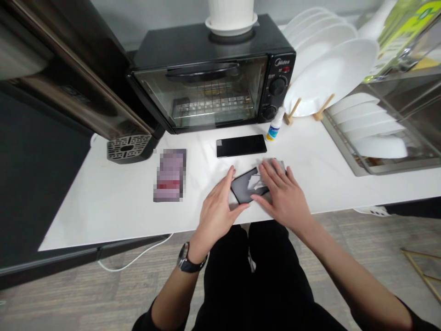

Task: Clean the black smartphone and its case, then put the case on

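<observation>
A black smartphone (244, 187) lies tilted on the counter between my two hands. My left hand (217, 201) is around its left end, thumb at the near edge and fingers along the far side. My right hand (283, 195) presses a grey cloth (281, 164) onto the phone's right part and hides most of it. A pale patch shows on the screen; whether it is cloth or a reflection, I cannot tell. Behind my hands lies a second black smartphone (241, 145). Beside it stands a small white spray bottle (274, 125) with a blue and yellow label.
A blurred-out phone-shaped item (170, 175) lies left on the white counter (120, 197). At the back stand a toaster oven (210, 78) bearing a white pot (231, 16), a drinks machine (127, 146), and upright plates (330, 69). The sink (365, 170) with bowls is right.
</observation>
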`<control>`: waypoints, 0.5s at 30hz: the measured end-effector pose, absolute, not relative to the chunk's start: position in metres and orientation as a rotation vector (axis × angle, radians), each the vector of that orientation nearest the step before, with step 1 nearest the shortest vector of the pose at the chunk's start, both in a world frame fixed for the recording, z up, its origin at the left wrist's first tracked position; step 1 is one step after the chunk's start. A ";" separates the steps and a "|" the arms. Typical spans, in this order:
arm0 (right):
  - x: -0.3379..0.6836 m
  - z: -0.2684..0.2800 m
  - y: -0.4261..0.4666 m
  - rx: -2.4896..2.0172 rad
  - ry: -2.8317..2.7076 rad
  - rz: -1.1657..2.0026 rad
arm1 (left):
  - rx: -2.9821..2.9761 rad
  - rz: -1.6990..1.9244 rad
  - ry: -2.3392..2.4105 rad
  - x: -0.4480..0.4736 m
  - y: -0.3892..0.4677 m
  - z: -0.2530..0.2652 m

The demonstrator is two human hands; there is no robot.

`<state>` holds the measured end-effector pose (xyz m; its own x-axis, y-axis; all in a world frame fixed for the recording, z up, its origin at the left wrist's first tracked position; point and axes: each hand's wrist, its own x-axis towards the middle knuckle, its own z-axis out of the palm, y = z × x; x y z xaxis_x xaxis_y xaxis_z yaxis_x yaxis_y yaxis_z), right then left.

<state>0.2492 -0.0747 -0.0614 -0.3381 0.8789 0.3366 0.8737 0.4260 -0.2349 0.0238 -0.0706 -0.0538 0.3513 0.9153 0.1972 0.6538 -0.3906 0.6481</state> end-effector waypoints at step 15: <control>0.223 -0.060 -0.084 -1.391 -2.335 0.153 | 2.077 0.817 1.341 0.024 -0.070 -0.056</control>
